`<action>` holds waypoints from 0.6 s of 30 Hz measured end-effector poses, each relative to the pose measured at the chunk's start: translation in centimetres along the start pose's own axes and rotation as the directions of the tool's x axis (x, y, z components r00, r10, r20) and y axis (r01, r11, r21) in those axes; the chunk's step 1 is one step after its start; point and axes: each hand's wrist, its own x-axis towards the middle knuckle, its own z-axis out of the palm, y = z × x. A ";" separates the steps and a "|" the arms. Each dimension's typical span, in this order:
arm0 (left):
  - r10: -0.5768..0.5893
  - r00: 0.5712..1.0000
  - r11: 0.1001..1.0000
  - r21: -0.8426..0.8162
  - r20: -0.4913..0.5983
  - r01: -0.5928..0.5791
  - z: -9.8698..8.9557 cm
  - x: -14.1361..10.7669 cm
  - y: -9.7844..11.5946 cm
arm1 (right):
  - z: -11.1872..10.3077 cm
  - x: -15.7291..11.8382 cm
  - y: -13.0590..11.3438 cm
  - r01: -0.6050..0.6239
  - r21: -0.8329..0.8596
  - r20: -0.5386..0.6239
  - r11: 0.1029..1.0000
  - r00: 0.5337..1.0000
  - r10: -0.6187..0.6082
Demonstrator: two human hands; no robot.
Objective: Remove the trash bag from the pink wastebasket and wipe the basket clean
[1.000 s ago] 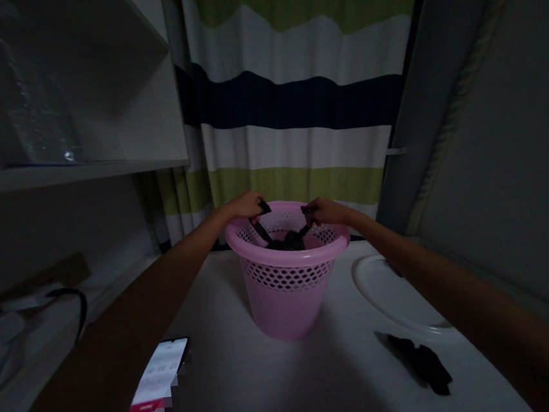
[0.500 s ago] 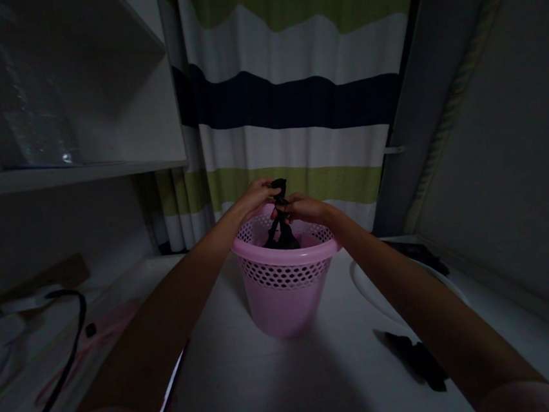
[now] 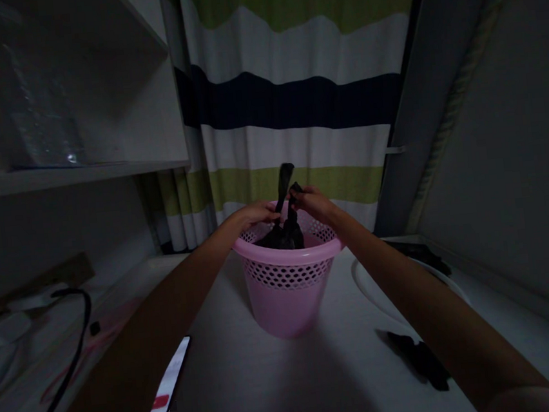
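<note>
A pink plastic basket (image 3: pixel 288 302) with a perforated upper band stands upright on the white desk. Inside it sits a black plastic bag (image 3: pixel 284 234), its two handle ends drawn up above the rim. My left hand (image 3: pixel 260 214) is closed around the base of one handle, whose loose end sticks up above the fingers. The other handle is pinched in my right hand (image 3: pixel 314 203), slightly higher and to the right. Most of the bag is hidden by the basket wall.
A lit phone (image 3: pixel 169 391) lies by my left forearm. Black crumpled plastic (image 3: pixel 420 357) and a white round lid or ring (image 3: pixel 367 288) are on the right. A power strip with a black cable (image 3: pixel 84 315) runs along the left; a shelf (image 3: pixel 77 176) overhangs there. A striped curtain (image 3: pixel 289 107) hangs behind.
My hands have moved apart: the left lower, the right slightly up and right. The bag's handles, crossed together before, now stand separate. More of the phone shows.
</note>
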 end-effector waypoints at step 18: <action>0.031 0.998 0.998 0.046 -0.045 -0.029 0.1 0.7 -0.7 | 3.3 -0.4 -2.7 0.117 -0.089 -0.034 0.989 0.992 -0.121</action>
